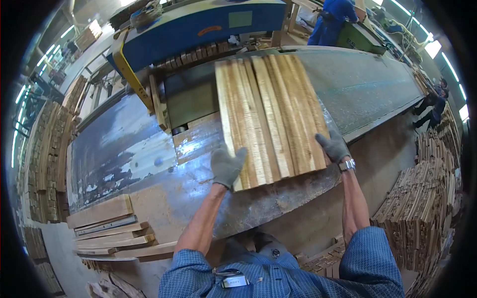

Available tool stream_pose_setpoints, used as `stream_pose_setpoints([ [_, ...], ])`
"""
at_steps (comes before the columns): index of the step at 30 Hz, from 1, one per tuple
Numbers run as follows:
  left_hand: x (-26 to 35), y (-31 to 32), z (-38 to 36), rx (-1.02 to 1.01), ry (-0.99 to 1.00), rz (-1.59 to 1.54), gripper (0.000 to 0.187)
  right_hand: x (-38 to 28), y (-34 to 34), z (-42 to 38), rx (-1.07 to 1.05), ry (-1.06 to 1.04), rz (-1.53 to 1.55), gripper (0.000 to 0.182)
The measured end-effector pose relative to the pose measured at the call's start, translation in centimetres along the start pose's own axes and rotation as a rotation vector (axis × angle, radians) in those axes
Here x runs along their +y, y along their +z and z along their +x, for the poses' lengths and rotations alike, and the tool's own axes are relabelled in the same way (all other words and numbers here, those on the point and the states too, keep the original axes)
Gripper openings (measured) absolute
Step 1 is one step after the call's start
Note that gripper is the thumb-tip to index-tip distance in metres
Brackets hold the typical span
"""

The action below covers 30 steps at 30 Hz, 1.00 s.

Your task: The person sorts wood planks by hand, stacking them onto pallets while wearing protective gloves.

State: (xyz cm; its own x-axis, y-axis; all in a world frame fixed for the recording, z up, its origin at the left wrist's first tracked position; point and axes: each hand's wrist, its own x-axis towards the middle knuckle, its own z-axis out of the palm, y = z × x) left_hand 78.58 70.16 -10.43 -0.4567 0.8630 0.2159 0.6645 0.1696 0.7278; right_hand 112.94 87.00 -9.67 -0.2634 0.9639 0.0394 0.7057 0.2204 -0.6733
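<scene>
A wide row of wooden strips (268,119), lying side by side, rests on the metal worktable (144,186) with its near end close to the table's front edge. My left hand (227,165), in a grey glove, presses against the left side of the strips near their front corner. On the opposite side my right hand (334,147), gloved too and with a metal watch at the wrist, holds the right edge. The strips sit between both hands. A narrow gap runs partway down the middle of the row.
Behind the strips stands a blue machine (198,31) with a yellow arm (130,74). Loose wood pieces (112,233) lie at the table's left front. Stacked strips (415,208) fill the right side, more stacks (47,159) the left. A person in blue (330,22) stands at the back.
</scene>
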Motion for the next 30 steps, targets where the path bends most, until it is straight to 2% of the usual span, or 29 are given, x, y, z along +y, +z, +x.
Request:
stream_pose_setpoints([
  [1, 0.3, 0.5, -0.6, -0.002, -0.006, -0.003, 0.047, 0.8, -0.3, -1.2, 0.110, -0.121, 0.070, 0.061],
  [2, 0.4, 0.9, -1.3, -0.017, -0.001, 0.016, 0.049, 1.5, -0.7, -2.4, 0.107, -0.117, 0.064, 0.061],
  [4, 1.1, 0.9, -2.4, -0.046, 0.004, 0.028, 0.051, 2.3, -1.6, -5.4, 0.088, 0.096, -0.012, 0.057],
  [6, 1.8, -0.1, -3.5, -0.183, -0.020, 0.034, 0.056, 2.7, -1.5, -8.3, 0.117, 0.099, 0.030, 0.055],
  [8, 1.1, -0.4, -4.3, -0.149, 0.045, 0.013, 0.057, 2.6, -1.4, -11.4, 0.091, 0.156, 0.213, 0.051],
  [11, -0.3, -2.2, -4.0, -0.283, 0.063, -0.049, 0.052, -0.3, 0.7, -16.7, 0.212, 0.246, 0.219, 0.045],
  [14, -2.9, -4.4, -2.0, -0.417, 0.235, -0.065, 0.053, -4.2, 3.5, -21.7, 0.341, 0.343, 0.120, 0.040],
  [16, -3.2, -7.3, -0.2, -0.643, 0.106, -0.055, 0.051, -7.4, 6.3, -24.7, 0.419, 0.445, 0.206, 0.041],
  [18, -3.2, -10.7, 1.6, -0.767, 0.138, -0.148, 0.048, -10.1, 9.7, -27.2, 0.444, 0.624, 0.208, 0.044],
  [19, -6.0, -9.6, 2.6, -0.667, 0.236, -0.218, 0.049, -11.6, 11.3, -28.5, 0.475, 0.590, 0.181, 0.046],
  [20, -5.9, -10.9, 3.7, -0.719, 0.259, -0.179, 0.049, -13.0, 12.9, -29.6, 0.506, 0.555, 0.155, 0.048],
  [21, -4.5, -13.0, 4.4, -0.747, 0.267, -0.127, 0.048, -14.6, 14.2, -30.5, 0.457, 0.580, 0.153, 0.049],
  [24, -8.7, -12.5, 9.3, -0.776, 0.337, 0.024, 0.054, -19.0, 16.7, -32.5, 0.306, 0.607, 0.188, 0.052],
  [25, -9.1, -12.4, 10.6, -0.765, 0.343, 0.090, 0.056, -20.1, 17.4, -32.7, 0.331, 0.621, 0.196, 0.052],
  [26, -9.1, -12.1, 11.7, -0.753, 0.351, 0.157, 0.059, -21.1, 17.9, -32.9, 0.255, 0.602, 0.242, 0.048],
  [27, -9.3, -11.6, 12.2, -0.729, 0.308, 0.060, 0.060, -21.9, 18.4, -33.0, 0.180, 0.585, 0.289, 0.043],
  [28, -9.1, -11.7, 13.5, -0.739, 0.283, 0.148, 0.063, -22.8, 18.6, -33.1, 0.206, 0.606, 0.299, 0.043],
  [30, -8.9, -11.3, 14.2, -0.710, 0.282, 0.166, 0.064, -23.9, 18.7, -32.6, 0.076, 0.565, 0.404, 0.044],
])
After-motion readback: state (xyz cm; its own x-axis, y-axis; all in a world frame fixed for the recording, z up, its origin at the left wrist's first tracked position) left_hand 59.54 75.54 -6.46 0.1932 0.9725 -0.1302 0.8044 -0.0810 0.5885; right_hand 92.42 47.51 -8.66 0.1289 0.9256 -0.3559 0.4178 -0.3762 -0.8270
